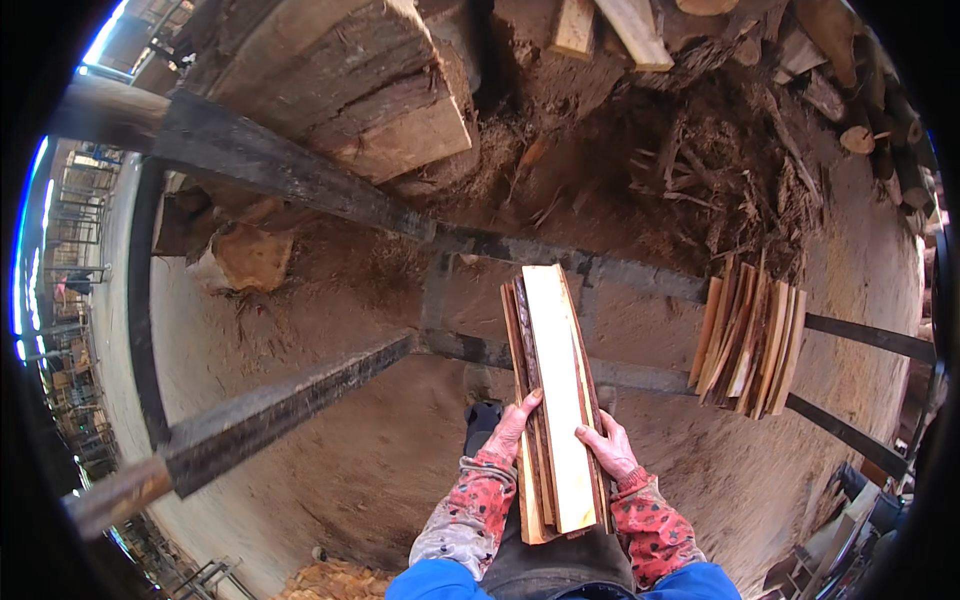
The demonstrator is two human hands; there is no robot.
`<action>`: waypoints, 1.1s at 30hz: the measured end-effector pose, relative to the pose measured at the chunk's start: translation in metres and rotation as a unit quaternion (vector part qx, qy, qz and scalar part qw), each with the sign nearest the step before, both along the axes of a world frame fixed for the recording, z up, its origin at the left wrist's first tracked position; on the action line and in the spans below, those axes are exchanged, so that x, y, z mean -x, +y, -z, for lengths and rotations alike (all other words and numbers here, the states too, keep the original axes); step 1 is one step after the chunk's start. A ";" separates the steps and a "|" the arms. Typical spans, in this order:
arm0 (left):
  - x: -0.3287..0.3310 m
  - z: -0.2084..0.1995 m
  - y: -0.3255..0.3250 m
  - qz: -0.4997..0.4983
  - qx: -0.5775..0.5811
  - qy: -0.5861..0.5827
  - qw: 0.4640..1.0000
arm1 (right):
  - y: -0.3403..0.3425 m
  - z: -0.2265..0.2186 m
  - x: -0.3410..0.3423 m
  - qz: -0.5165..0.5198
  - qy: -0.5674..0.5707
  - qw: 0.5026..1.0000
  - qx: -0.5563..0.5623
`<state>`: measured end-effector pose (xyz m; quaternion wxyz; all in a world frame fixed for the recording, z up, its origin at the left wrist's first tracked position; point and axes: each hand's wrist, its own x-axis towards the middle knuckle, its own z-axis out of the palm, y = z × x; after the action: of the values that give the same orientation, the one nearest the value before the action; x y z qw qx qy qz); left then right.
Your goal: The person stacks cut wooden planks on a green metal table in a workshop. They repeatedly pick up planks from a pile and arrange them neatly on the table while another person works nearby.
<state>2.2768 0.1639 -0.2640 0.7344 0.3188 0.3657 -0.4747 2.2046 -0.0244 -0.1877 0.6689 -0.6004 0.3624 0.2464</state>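
Note:
A bundle of long wooden slats [558, 400] stands in front of my body, with a pale smooth board facing up and darker, bark-edged pieces beside it. My left hand [512, 424] grips its left side, the thumb lying along the edge. On the opposite side my right hand [610, 446] is closed on the same bundle, its thumb on the pale board. The fingers under the bundle are hidden. To the right, a row of similar wooden slats [748, 340] rests across two dark rails.
A dark metal frame [300, 400] with long rails spans the dirt floor before me. A large squared timber [360, 100] lies at upper left, near a cut log [250, 258]. Bark scraps [690, 170] are heaped at the back, with stacked logs [858, 138] at far right.

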 end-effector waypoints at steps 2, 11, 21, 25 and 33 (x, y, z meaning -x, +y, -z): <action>-0.028 0.015 0.019 0.024 -0.018 -0.015 0.999 | 0.023 0.021 -0.020 0.019 -0.003 1.000 -0.004; -0.141 0.080 0.085 0.052 -0.043 -0.119 0.991 | 0.097 0.115 -0.111 0.073 -0.087 0.994 -0.010; -0.207 0.223 0.167 0.125 -0.424 -0.387 0.809 | 0.190 0.305 -0.171 -0.176 -0.102 0.950 0.239; -0.185 0.246 0.171 0.256 -0.543 -0.409 0.687 | 0.204 0.326 -0.176 -0.182 -0.054 0.932 0.309; -0.173 0.240 0.178 0.275 -0.580 -0.399 0.655 | 0.187 0.313 -0.171 -0.217 -0.061 0.944 0.242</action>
<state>2.4498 0.3420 -0.5037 0.3116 0.9245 0.1344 -0.1734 2.3760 0.1622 -0.5007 0.4541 -0.8224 0.2307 0.2534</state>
